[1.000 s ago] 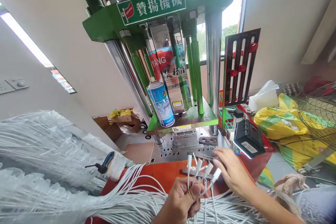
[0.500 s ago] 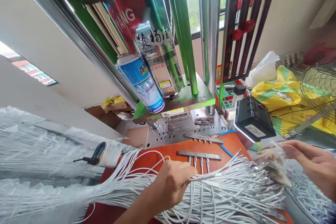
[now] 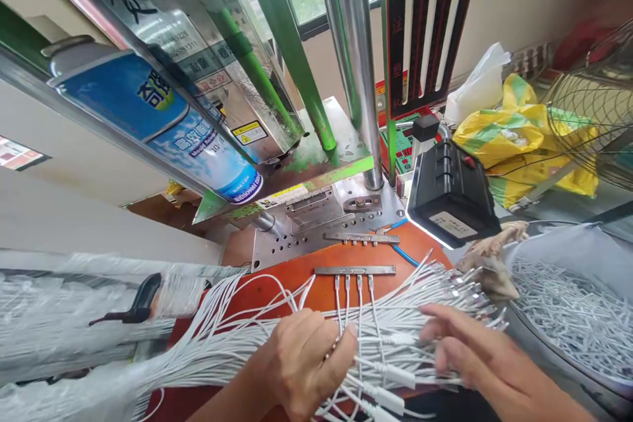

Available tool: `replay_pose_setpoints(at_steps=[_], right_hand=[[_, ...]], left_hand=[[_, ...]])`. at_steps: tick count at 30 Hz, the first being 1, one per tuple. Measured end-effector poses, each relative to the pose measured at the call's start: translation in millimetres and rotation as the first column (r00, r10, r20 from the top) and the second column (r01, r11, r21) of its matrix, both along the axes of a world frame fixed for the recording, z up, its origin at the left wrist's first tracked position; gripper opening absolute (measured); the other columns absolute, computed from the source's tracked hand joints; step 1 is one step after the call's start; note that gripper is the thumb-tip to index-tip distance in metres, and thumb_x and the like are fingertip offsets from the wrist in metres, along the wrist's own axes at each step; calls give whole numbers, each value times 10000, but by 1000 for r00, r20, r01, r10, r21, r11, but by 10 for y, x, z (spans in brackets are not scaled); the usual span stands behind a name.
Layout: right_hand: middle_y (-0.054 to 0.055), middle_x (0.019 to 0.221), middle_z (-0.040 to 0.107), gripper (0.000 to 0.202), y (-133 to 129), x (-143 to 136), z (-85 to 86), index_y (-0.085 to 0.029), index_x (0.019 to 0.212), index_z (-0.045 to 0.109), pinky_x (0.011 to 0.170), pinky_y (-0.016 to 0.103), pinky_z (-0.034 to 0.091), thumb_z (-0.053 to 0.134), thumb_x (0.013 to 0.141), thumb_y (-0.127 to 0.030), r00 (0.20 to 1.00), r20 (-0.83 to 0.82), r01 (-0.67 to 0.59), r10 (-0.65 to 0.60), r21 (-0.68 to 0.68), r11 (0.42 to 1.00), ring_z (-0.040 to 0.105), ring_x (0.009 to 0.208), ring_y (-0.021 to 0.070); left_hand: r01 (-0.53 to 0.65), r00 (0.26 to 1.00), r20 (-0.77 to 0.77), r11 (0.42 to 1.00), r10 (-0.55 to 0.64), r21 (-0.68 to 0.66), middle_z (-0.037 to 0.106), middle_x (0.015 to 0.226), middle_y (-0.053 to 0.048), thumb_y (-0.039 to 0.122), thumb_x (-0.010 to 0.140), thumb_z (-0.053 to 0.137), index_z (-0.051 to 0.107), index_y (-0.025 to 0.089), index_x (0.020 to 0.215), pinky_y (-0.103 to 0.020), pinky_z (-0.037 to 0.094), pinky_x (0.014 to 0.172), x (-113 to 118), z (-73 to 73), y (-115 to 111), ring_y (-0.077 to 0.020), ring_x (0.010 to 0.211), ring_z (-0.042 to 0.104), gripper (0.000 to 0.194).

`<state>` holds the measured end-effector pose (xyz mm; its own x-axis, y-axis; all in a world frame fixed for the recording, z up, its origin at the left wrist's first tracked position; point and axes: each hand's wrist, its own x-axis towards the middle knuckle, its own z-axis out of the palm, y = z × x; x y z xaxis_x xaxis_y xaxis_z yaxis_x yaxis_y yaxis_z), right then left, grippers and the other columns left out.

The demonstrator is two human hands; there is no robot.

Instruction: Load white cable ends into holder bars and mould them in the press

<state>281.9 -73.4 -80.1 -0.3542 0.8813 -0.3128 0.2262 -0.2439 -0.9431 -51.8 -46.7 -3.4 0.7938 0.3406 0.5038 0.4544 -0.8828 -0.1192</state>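
My left hand (image 3: pixel 311 359) is closed on white cables (image 3: pixel 237 336), low in the middle of the view. Beyond its fingers white moulded connectors (image 3: pixel 390 374) stick out to the right. To the right, my right hand (image 3: pixel 487 359) hovers over the cable ends with thumb and fingers apart, and I see nothing in it. Silvery plug ends (image 3: pixel 457 290) bunch together just past its fingertips. Above my left hand, a metal bar (image 3: pixel 355 270) lies on the orange worktop (image 3: pixel 291 262) with several cable plugs set along its lower edge. A second metal bar (image 3: pixel 361 238) lies behind it.
A green press with a metal plate (image 3: pixel 277 247) stands at the back, carrying a blue spray can (image 3: pixel 163 125). A black box lamp (image 3: pixel 452 198) stands right of it. A bin of white pieces (image 3: pixel 573 316) is far right, beside a crumpled cloth (image 3: pixel 494 260). Plastic-wrapped cables (image 3: pixel 74 316) fill the left.
My right hand has come left from beside the crumpled cloth to above the cables, and its fingers have spread. My left hand has shifted slightly left and down. The view has moved closer to the press.
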Motion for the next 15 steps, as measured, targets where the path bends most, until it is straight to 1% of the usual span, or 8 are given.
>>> replay_pose_setpoints(at_steps=[1, 2, 3, 5, 6, 8, 11, 15], right_hand=[[73, 942, 719, 543, 6, -223, 69, -289, 1393, 582, 751, 341, 550, 506, 999, -656, 995, -84, -55, 47, -88, 995, 686, 879, 250], [53, 886, 708, 527, 24, -419, 134, -270, 1314, 614, 670, 309, 533, 495, 999, -676, 982, -178, -94, 66, -157, 983, 681, 778, 218], [36, 840, 691, 502, 50, -576, 189, -246, 1197, 646, 605, 280, 502, 496, 999, -682, 965, -250, -135, 81, -205, 969, 658, 690, 184], [5, 754, 648, 489, 109, -759, 266, -205, 941, 638, 512, 236, 421, 533, 987, -680, 941, -331, -153, 67, -240, 959, 565, 547, 117], [-8, 721, 624, 494, 136, -792, 288, -195, 861, 612, 492, 225, 390, 558, 979, -672, 938, -341, -150, 62, -237, 960, 520, 515, 96], [-25, 680, 582, 494, 175, -787, 307, -192, 813, 593, 481, 219, 357, 588, 967, -661, 944, -325, -122, 47, -213, 969, 468, 505, 84], [-24, 686, 568, 476, 194, -738, 311, -193, 818, 611, 506, 232, 365, 599, 966, -645, 964, -262, -86, 44, -149, 985, 465, 541, 99], [-17, 696, 577, 454, 176, -748, 329, -200, 815, 616, 538, 251, 387, 594, 979, -622, 978, -199, -73, 56, -76, 994, 482, 570, 115]], left_hand=[[6, 1000, -3, 1000, -6, 4, 616, 770, -81, 172, 947, 460, 634, 48, 1177, -344, 380, 510, 2, 11, -14, -186, 588, 560, 314], [6, 1000, -5, 1000, -6, 9, 615, 772, -80, 171, 938, 474, 640, 45, 1168, -342, 369, 504, 2, 23, -29, -183, 582, 555, 310], [6, 1000, -8, 1000, -6, 13, 612, 772, -77, 168, 926, 493, 643, 41, 1159, -341, 351, 497, -1, 36, -43, -178, 574, 544, 305], [-7, 1000, -30, 1000, 7, 4, 610, 782, -72, 161, 901, 531, 644, 34, 1154, -343, 327, 492, -19, 60, -68, -169, 566, 521, 304], [-16, 999, -47, 1000, 15, -2, 608, 790, -70, 160, 894, 544, 641, 33, 1160, -345, 324, 492, -34, 69, -77, -165, 566, 514, 310], [-27, 996, -84, 1000, 27, 1, 594, 791, -58, 162, 892, 555, 633, 38, 1175, -341, 321, 490, -69, 79, -81, -159, 567, 502, 319], [-32, 992, -118, 999, 33, 18, 560, 752, -34, 160, 904, 538, 622, 46, 1174, -331, 310, 476, -89, 88, -63, -153, 552, 481, 305], [-18, 989, -147, 999, 23, 31, 535, 713, -16, 143, 914, 524, 618, 46, 1146, -323, 335, 464, -4, 137, -70, -153, 546, 495, 268]])
